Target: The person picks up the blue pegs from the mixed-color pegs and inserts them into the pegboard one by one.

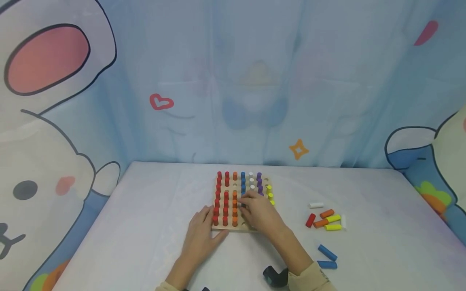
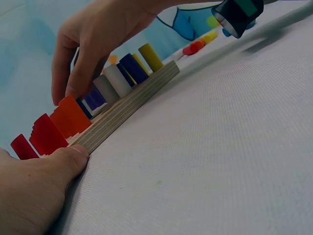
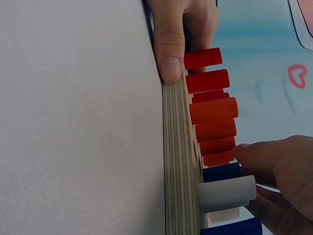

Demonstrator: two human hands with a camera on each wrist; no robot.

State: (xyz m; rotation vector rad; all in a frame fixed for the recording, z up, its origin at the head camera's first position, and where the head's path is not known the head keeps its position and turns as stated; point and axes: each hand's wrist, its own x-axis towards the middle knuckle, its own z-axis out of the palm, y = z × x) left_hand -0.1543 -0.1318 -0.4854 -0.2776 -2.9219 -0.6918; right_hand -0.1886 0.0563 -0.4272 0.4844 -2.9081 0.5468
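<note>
A wooden pegboard (image 1: 238,228) lies on the table, with columns of red, orange, blue, white, purple and yellow pegs standing in it. My left hand (image 1: 200,232) grips its near left corner, the thumb (image 2: 73,159) against the front edge and the other fingers along the left side. Over the middle of the board, my right hand (image 1: 262,212) reaches down with bent fingers and pinches a blue peg (image 3: 222,171) beside the orange column. That hand covers part of the board's near right area in the head view. Some holes show among the upper rows.
Right of the board lie loose pegs: a white one (image 1: 316,205), a red one (image 1: 310,220), several orange and yellow (image 1: 333,227), and another white (image 1: 344,222). Two blue pegs (image 1: 327,252) lie nearer. A patterned curtain (image 1: 255,81) hangs behind the table.
</note>
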